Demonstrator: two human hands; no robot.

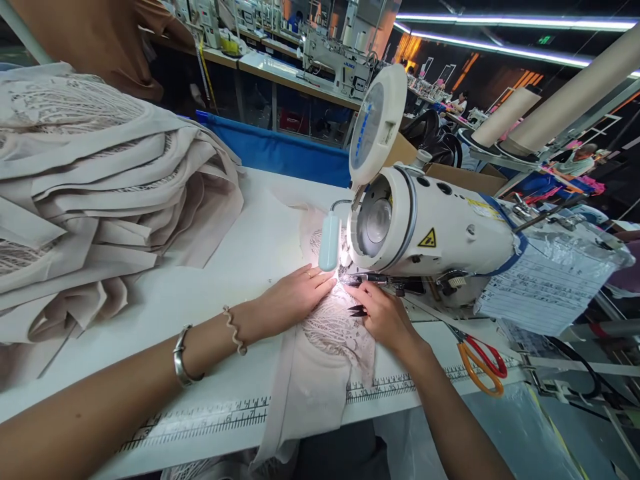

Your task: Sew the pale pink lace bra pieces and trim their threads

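Note:
A pale pink lace garment piece [327,333] lies under the needle area of a white sewing machine [435,220] and hangs over the table's front edge. My left hand [303,293] rests flat on the cloth, fingers stretched towards the needle. Dark thread snips [357,311] stick out from my right hand [385,313], which is closed around them. Its index fingertip touches the cloth beside the presser foot. A small light-green lamp [329,241] brightens the spot where both hands meet; the needle itself is hard to make out.
A tall heap of similar pink pieces [110,200] covers the table's left side. Orange-and-red-handled scissors [483,363] lie to the right. A printed ruler strip [220,420] runs along the front edge. Thread cones [507,117] stand behind the machine; a person [90,40] is at upper left.

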